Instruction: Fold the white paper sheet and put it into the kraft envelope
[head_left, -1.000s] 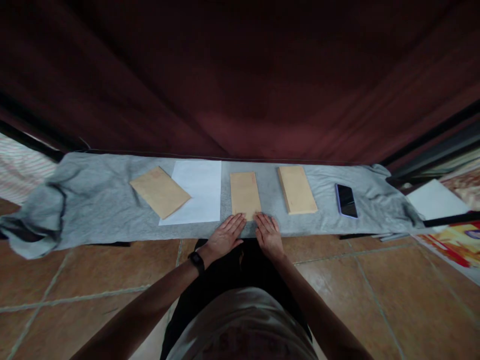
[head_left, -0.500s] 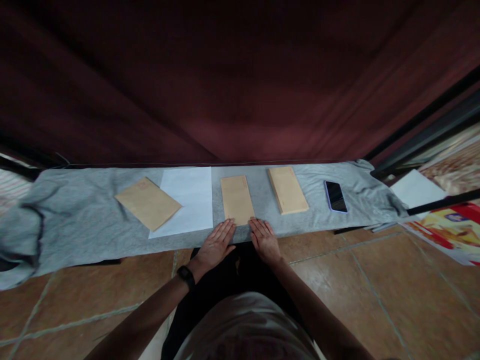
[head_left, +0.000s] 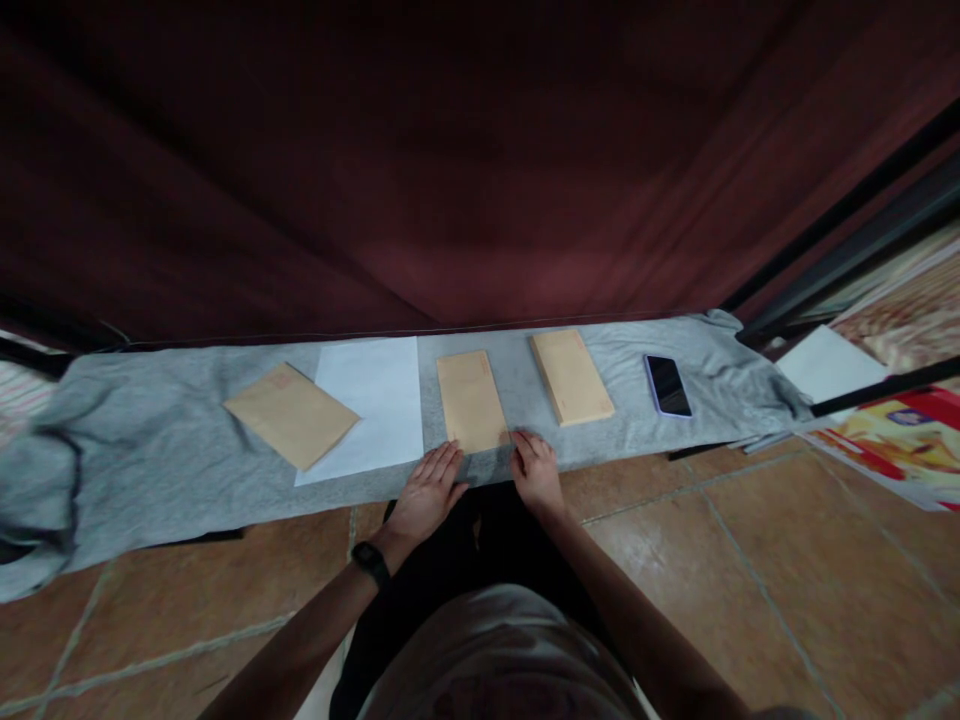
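A brown paper envelope [head_left: 472, 398] lies on the grey cloth in front of me, its short edge towards my body. My left hand [head_left: 426, 495] rests flat with fingers stretched out, the tips at the envelope's near left corner. At the near right corner, my right hand [head_left: 536, 472] has its fingers curled in and appears to pinch the envelope's edge. To the right sits a thick stack of brown envelopes [head_left: 573, 377]. On the left, more brown envelope paper [head_left: 292, 415] lies askew, partly over a white sheet of paper [head_left: 382, 400].
A phone [head_left: 668, 386] with a purple case lies right of the stack. Grey cloth [head_left: 165, 450] covers the narrow bench, rumpled at both ends. A dark red curtain [head_left: 480, 200] hangs behind it. A printed red and yellow box [head_left: 911, 440] is at the far right, above the tiled floor.
My right hand has shifted slightly right and its fingers have curled from flat to a pinch at the envelope's corner. My left hand stays nearly in place. The view has tilted slightly.
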